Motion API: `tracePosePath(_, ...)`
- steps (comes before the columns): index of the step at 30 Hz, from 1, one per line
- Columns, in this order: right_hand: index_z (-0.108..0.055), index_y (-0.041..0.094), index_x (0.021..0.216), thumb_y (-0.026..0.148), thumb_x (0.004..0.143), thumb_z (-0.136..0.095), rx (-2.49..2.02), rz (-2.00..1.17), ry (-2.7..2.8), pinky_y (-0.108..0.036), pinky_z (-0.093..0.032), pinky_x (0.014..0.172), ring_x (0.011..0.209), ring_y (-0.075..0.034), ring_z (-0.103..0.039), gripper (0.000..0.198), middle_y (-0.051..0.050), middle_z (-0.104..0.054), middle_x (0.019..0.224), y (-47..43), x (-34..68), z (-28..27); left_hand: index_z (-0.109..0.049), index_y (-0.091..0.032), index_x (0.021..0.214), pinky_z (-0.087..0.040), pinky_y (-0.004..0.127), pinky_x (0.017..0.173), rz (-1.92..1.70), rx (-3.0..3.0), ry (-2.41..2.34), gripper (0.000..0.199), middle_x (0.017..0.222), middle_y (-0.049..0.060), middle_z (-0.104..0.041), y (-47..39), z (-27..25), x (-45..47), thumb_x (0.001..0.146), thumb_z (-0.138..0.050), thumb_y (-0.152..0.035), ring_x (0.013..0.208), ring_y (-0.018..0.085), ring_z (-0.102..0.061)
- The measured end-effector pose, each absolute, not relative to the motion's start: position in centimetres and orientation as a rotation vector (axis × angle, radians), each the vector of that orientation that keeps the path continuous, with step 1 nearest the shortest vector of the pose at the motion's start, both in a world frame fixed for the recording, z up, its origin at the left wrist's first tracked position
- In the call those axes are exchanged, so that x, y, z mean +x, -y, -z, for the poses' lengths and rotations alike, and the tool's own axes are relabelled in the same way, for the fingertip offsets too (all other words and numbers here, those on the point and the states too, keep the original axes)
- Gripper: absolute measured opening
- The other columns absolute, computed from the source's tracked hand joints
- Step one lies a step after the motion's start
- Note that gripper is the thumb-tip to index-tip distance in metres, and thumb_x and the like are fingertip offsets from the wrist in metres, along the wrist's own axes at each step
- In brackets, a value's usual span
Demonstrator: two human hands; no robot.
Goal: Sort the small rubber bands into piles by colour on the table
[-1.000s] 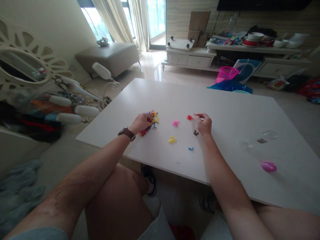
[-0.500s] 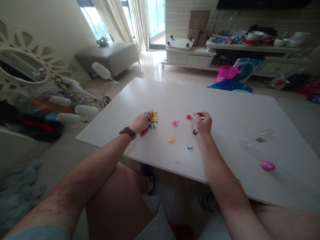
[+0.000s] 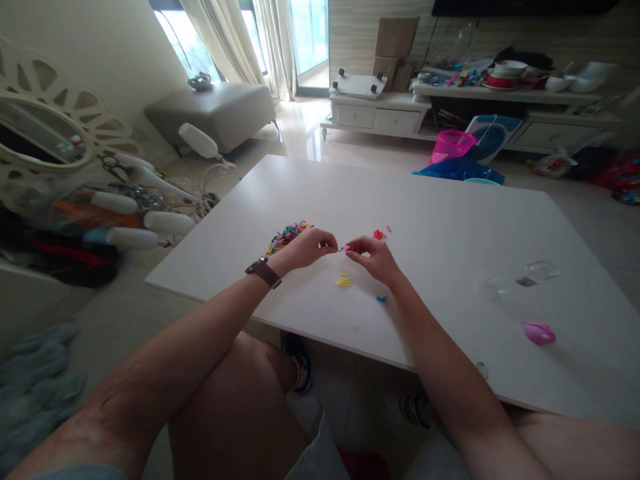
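My left hand (image 3: 317, 247) pinches a small dark rubber band (image 3: 341, 249) over the table. The fingertips of my right hand (image 3: 373, 258) close at the band's other end. Just behind these fingertips, a bit of the pink rubber bands (image 3: 346, 246) shows. A mixed heap of coloured rubber bands (image 3: 287, 235) lies beyond my left wrist, partly covered by it. Red rubber bands (image 3: 379, 235) sit past my right hand. Nearer to me are yellow rubber bands (image 3: 343, 281) and a few blue ones (image 3: 381, 299). The dark bands' spot is hidden by my right hand.
The white table (image 3: 435, 220) carries a clear plastic bottle (image 3: 520, 280) and a pink rounded object (image 3: 539, 333) at the right. A small clear item (image 3: 481, 369) lies at the front edge. A white lamp-like fixture (image 3: 165, 222) stands at the left, beside the table.
My left hand has left the heap and moved right with a dark rubber band. My right hand has come left from the red bands, leaving one red band there, and meets it.
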State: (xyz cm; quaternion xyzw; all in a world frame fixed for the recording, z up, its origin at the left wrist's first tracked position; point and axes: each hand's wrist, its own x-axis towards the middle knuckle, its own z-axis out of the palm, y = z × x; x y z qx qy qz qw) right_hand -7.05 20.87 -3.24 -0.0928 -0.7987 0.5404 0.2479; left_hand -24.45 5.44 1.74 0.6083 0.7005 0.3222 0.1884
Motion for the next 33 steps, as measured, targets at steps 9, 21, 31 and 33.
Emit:
tracePosePath(9, -0.076, 0.026, 0.083, 0.045, 0.080, -0.079, -0.244, -1.570, 2.143, -0.039, -0.058, 0.079, 0.078, -0.021, -0.069, 0.020, -0.002, -0.076, 0.082, -20.5, -6.9, 2.7, -0.078, -0.017, 0.087, -0.045, 0.025, 0.070, -0.865, 1.758, -1.919, 0.013, 0.074, 0.002, -0.073, -6.2, -1.2, -23.7, 0.088, -0.065, -0.019, 0.069, 0.014, -0.063)
tracePosePath(21, -0.075, 0.021, 0.079, 0.026, 0.076, -0.073, -0.693, -1.044, 2.266, -0.035, -0.056, 0.075, 0.076, -0.021, -0.071, 0.006, -0.004, -0.077, 0.079, -26.1, -3.0, -1.2, -0.075, -0.015, 0.094, -0.048, 0.023, 0.064, -0.941, 1.642, -1.946, 0.020, 0.076, 0.004, -0.074, -6.1, -1.5, -23.6, 0.093, -0.062, -0.030, 0.067, 0.013, -0.065)
tracePosePath(31, -0.076, 0.021, 0.087, 0.029, 0.078, -0.067, -0.847, -1.034, 2.532, -0.032, -0.050, 0.074, 0.080, -0.019, -0.069, 0.015, -0.003, -0.076, 0.085, -27.7, 1.4, 2.2, -0.074, -0.014, 0.092, -0.048, 0.022, 0.061, -0.911, 1.637, -1.944, 0.019, 0.073, 0.004, -0.073, -6.1, -1.2, -23.7, 0.092, -0.061, -0.028, 0.065, 0.013, -0.066)
tracePosePath(33, -0.076, 0.021, 0.088, 0.031, 0.078, -0.067, -0.832, -1.030, 2.537, -0.031, -0.049, 0.072, 0.077, -0.019, -0.067, 0.017, -0.003, -0.075, 0.084, -27.6, 1.4, 2.6, -0.074, -0.014, 0.092, -0.048, 0.022, 0.062, -0.900, 1.625, -1.951, 0.018, 0.073, 0.004, -0.073, -6.0, -1.0, -23.8, 0.092, -0.061, -0.026, 0.065, 0.013, -0.066)
